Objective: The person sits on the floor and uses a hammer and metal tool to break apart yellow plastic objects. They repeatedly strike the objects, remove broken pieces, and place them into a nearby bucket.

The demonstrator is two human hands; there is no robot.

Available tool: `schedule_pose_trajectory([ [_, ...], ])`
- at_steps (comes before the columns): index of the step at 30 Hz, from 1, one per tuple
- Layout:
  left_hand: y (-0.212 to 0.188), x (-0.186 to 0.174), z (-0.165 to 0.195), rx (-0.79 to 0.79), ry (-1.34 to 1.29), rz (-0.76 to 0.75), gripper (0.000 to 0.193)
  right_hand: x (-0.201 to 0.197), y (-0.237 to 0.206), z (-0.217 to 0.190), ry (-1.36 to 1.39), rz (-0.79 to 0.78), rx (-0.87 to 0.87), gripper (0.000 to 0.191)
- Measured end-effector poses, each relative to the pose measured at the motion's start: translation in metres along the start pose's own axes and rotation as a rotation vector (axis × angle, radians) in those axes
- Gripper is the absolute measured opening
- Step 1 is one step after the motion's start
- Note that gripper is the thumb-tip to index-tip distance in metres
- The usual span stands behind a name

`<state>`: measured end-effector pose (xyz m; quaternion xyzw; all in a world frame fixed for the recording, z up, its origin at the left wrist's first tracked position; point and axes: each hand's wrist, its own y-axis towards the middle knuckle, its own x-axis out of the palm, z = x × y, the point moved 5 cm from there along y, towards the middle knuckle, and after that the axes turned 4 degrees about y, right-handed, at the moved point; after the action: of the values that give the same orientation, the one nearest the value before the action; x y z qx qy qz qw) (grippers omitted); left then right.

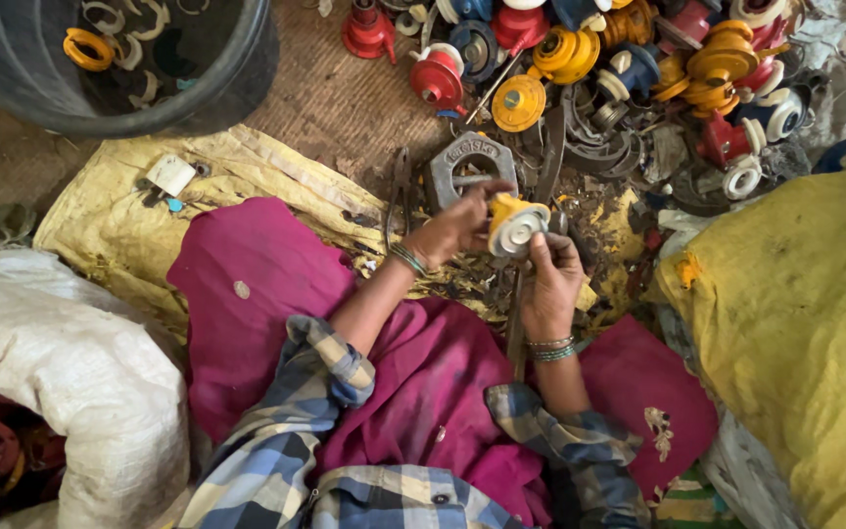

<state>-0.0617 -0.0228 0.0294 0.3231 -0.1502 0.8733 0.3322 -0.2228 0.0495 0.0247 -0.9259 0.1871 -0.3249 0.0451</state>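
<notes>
Both hands meet over the lap, forearms bent in from plaid sleeves. The left hand (457, 223) curls closed on the yellow-and-white valve (515, 223), thumb on top, wrist bangled. The right hand (550, 279) grips the valve from below at 5 o'clock, fingers pinched to its white face. At 11 o'clock of the valve lies a grey metal block (470, 167) on the floor. At 12 to 2 o'clock spreads a pile of valves (629, 69). A black tub (217, 83) sits at 10 o'clock.

1. Showing glossy plastic: small yellow-and-white round valve part (514, 225).
2. Looking dull, rough metal: grey hexagonal block (469, 167).
3. Appearing soft matt cloth: magenta lap fabric (257, 294).
4. Seeming coarse woven plastic: white sack (61, 362).
</notes>
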Motion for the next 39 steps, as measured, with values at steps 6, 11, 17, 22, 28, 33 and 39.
schedule_pose_trajectory([
  [6,0.005,-0.003,-0.024,0.004,0.045,0.119,0.069,0.008,-0.003,0.002,-0.382,-0.070,-0.104,0.008],
  [11,0.013,-0.023,-0.036,0.015,-0.054,0.243,0.079,0.013,0.001,0.005,-0.545,-0.095,-0.082,0.015],
  [17,0.008,-0.058,-0.016,0.050,-0.119,0.591,0.070,0.001,0.010,0.004,-0.423,-0.091,0.095,0.014],
  [22,0.006,-0.074,0.004,0.194,-0.320,0.531,0.071,-0.016,0.015,0.004,-0.436,-0.053,0.152,0.011],
  [28,0.011,-0.082,-0.003,0.183,-0.406,0.631,0.064,-0.014,0.011,-0.005,-0.796,-0.127,-0.058,0.012],
  [33,-0.006,-0.094,0.004,0.273,-0.558,0.850,0.050,0.031,0.006,-0.024,-1.273,-0.307,-0.178,0.026],
  [39,-0.034,-0.105,0.029,0.432,-0.633,1.043,0.041,0.195,0.000,-0.001,-1.721,-1.152,0.186,0.029],
])
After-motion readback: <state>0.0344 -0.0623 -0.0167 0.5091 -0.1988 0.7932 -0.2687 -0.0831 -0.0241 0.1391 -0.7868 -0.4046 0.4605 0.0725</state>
